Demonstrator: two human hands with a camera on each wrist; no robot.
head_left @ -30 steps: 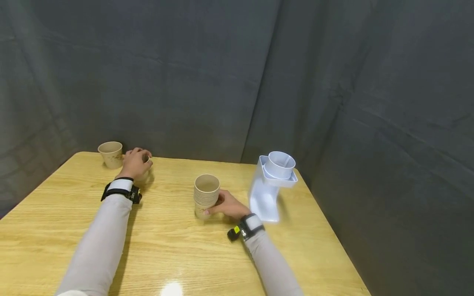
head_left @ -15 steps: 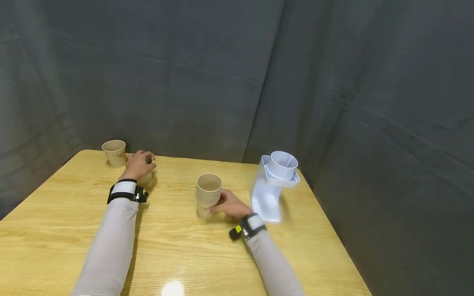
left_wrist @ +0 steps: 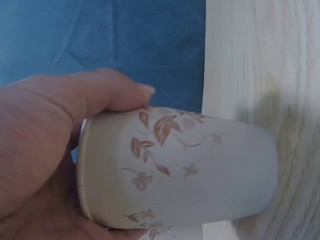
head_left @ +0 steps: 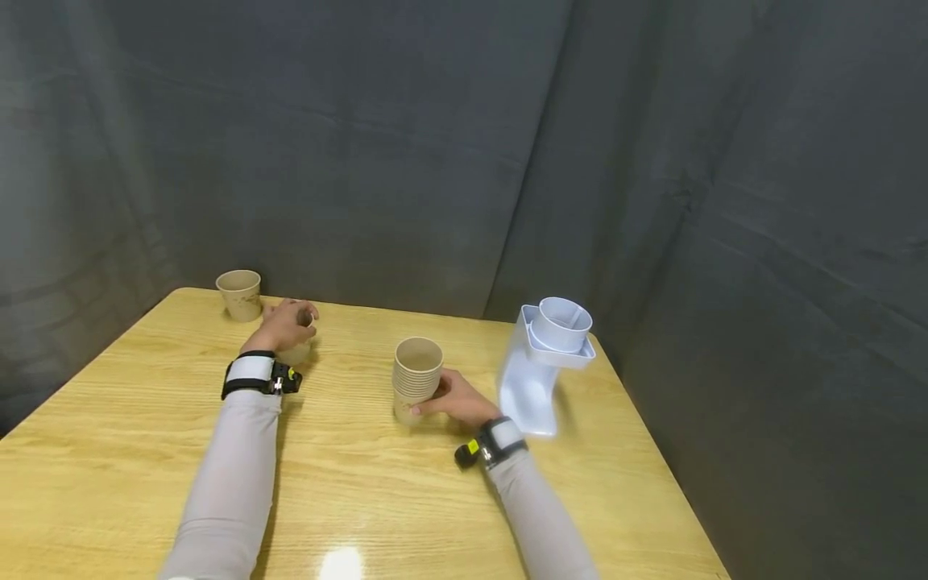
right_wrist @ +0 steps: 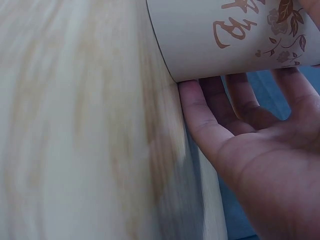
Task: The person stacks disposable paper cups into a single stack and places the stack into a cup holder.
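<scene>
At the back left of the table, my left hand (head_left: 284,326) grips a beige paper cup near its rim. The left wrist view shows that cup (left_wrist: 200,165) close up, with a brown leaf-and-flower print and its base toward the wood. Just left of this hand stands another paper cup (head_left: 242,296), upright. In the middle, a nested stack of paper cups (head_left: 417,374) stands upright with my right hand (head_left: 464,399) holding its lower right side. From the right wrist, the bottom cup (right_wrist: 200,40) shows brown writing, and fingers touch its side near the table.
To the right of the stack stands a white plastic stand (head_left: 525,395) with a round tube (head_left: 561,325) at its top. Wood-grain table (head_left: 362,499) spreads beneath everything. Dark grey curtain (head_left: 377,161) hangs behind the back edge and along the right side.
The whole scene has slid slightly rightward in the head view. Both hands keep their hold, with little movement relative to the cups.
</scene>
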